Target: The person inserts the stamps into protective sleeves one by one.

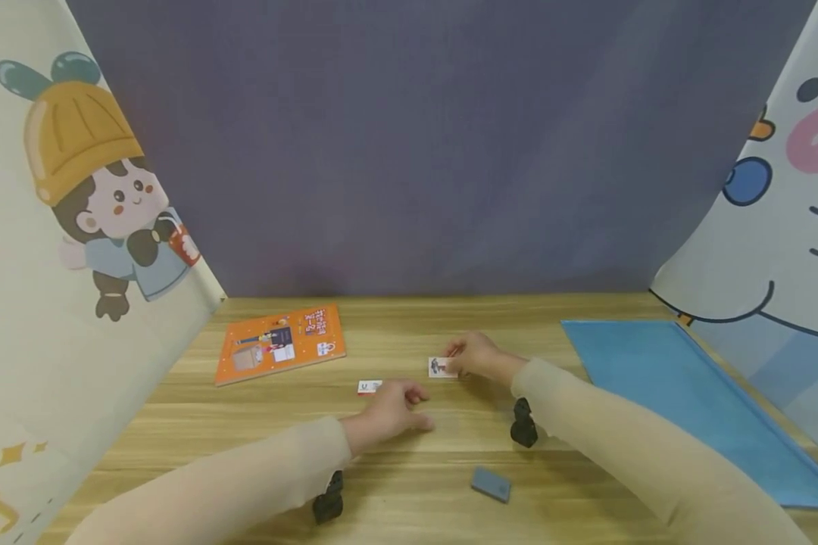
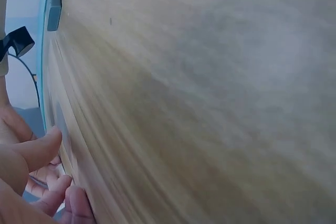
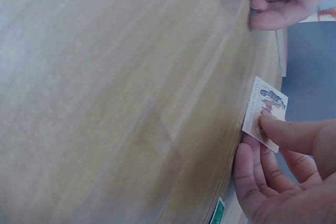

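Observation:
Between thumb and fingers, my right hand [image 1: 480, 357] pinches a postage stamp [image 1: 439, 368]. The right wrist view shows the stamp [image 3: 272, 100] with toothed edges and a small coloured picture, tilted up from the wooden table. My left hand [image 1: 391, 412] is low over the table, thumb and fingers apart with nothing between them. Just behind its knuckles lies a small white card [image 1: 369, 387] with a dark U-shaped mark and a red edge, partly covered by the hand in the head view.
An orange illustrated book [image 1: 281, 344] lies at the back left. A small blue-grey block [image 1: 491, 484] is on the near part of the table [image 1: 409, 515]. On the right lies a large blue sheet [image 1: 695, 409]. A dark curtain [image 1: 436, 151] hangs behind the table.

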`<state>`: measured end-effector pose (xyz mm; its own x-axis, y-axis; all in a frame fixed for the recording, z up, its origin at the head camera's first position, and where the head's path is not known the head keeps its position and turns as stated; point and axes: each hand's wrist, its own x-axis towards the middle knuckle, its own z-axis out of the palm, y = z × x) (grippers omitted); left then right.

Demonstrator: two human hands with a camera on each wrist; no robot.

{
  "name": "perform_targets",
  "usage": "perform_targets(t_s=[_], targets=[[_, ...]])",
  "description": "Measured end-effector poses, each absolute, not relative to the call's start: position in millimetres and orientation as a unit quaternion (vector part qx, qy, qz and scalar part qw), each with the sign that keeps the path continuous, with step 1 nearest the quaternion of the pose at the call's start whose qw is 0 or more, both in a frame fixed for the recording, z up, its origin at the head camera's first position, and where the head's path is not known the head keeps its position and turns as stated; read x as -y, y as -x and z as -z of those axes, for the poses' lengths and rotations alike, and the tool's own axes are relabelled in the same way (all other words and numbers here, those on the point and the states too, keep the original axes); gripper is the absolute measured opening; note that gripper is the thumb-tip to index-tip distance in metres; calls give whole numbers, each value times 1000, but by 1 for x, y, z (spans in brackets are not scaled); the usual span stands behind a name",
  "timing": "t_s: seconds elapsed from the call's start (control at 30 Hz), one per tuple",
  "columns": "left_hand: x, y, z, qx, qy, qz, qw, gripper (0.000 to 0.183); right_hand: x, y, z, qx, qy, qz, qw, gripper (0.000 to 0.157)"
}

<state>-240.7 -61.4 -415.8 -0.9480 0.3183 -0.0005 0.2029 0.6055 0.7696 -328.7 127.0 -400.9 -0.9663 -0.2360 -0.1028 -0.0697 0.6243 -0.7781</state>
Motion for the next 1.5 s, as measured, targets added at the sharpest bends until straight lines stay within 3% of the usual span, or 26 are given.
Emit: perform_targets(t_s=[0.3, 0.5, 1.17, 1.5], targets=[[53, 234, 408, -912, -151, -380, 18, 28, -131, 327, 386, -861, 54, 481, 158, 24], [51, 232, 405, -909, -155, -386, 28, 21, -130, 323, 379, -836, 22, 519, 176, 27], [57, 235, 408, -884, -177, -428, 67, 17, -141, 314, 367, -811, 37, 570, 124, 29], [61, 238, 407, -885, -212, -407, 74, 4, -144, 308, 357, -793, 40, 601, 93, 29]])
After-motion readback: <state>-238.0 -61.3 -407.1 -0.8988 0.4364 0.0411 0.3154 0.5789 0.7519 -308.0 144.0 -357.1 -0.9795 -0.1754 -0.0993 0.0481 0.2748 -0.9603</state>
